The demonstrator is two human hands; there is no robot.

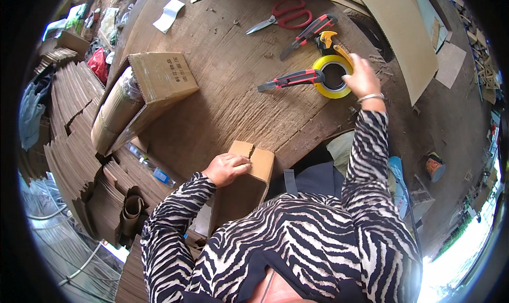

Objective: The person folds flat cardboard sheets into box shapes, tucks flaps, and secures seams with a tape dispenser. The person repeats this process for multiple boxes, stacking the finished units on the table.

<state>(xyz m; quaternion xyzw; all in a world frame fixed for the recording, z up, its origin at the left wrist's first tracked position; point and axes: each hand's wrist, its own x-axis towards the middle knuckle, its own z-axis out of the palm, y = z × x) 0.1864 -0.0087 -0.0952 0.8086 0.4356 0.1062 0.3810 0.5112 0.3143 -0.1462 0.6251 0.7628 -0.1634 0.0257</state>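
Observation:
My left hand [227, 169] rests on top of a small brown cardboard box [261, 164] close to my body. Its fingers lie together across the folded flaps and hold the box at its near end. Farther right, my right hand [363, 79] reaches over the table to a tape dispenser with a roll of yellow tape [319, 85]. The thumb and fingers close around the right side of the roll, by the orange handle. A red and black utility knife [291, 80] lies against the roll's left side.
Beyond the tape lie a second utility knife [307, 36] and red-handled scissors [289, 15]. An open carton [164, 75] stands at the left of the wooden table [228, 64]. Flat cardboard stacks [77, 159] fill the left side; a large sheet [405, 43] leans at the right.

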